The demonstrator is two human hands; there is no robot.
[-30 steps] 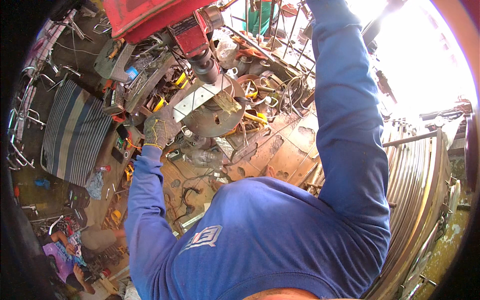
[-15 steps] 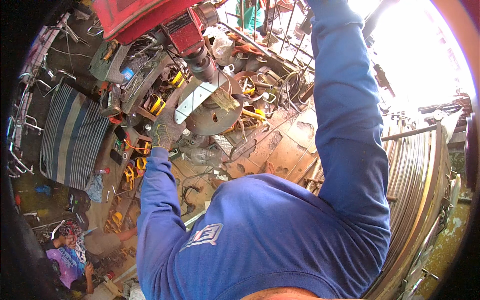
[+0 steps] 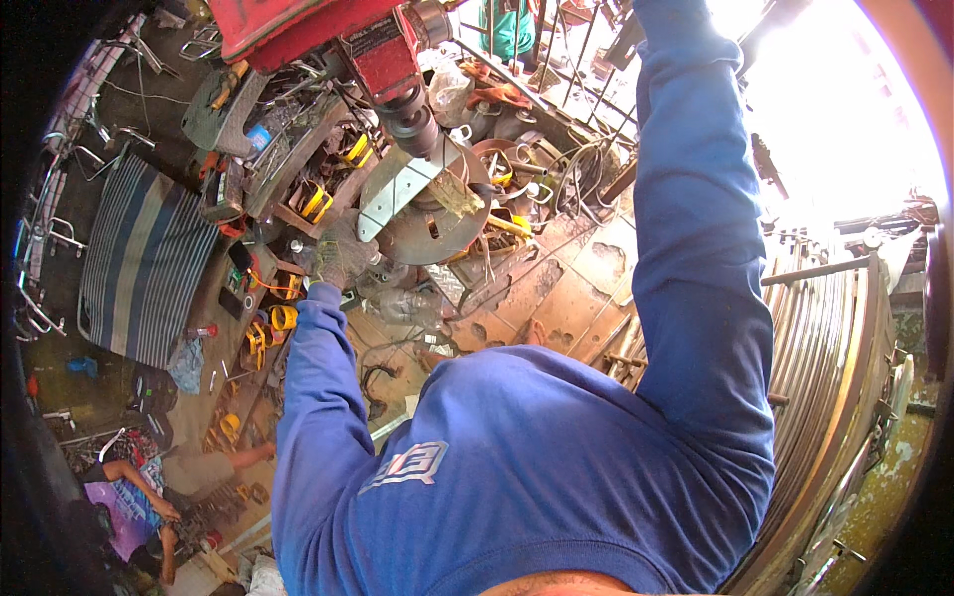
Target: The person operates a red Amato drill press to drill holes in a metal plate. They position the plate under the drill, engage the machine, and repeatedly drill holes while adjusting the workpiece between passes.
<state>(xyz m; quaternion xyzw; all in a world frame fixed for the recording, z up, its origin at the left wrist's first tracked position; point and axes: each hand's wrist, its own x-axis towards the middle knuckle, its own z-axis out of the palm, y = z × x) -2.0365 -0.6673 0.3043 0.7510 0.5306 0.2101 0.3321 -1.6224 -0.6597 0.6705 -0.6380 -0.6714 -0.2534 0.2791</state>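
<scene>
A flat silver metal strip [image 3: 402,194] with small holes lies across the round drill press table [image 3: 422,238], under the drill chuck [image 3: 412,124]. My left hand [image 3: 343,248], in a grey glove, is closed at the near left end of the strip; its fingers are partly hidden and blend into the clutter behind. Beside the strip on the table is a rough piece of wood [image 3: 459,194]. Above them hangs the red drill press head [image 3: 373,60]. My right arm [image 3: 696,199], in a blue sleeve, reaches up past the top edge, so that hand is out of sight.
Tools and yellow-black parts [image 3: 316,204] crowd the bench at left. A striped panel [image 3: 144,263] stands farther left. At lower left another person [image 3: 134,497] sits bent over. Long metal rods [image 3: 810,328] fill a rack at right. Clear plastic bottles [image 3: 402,306] lie below the table.
The view has shifted slightly, moving the drill press and strip a little rightward in it. My left hand stays by the strip's end. The other person has bent and moved an arm.
</scene>
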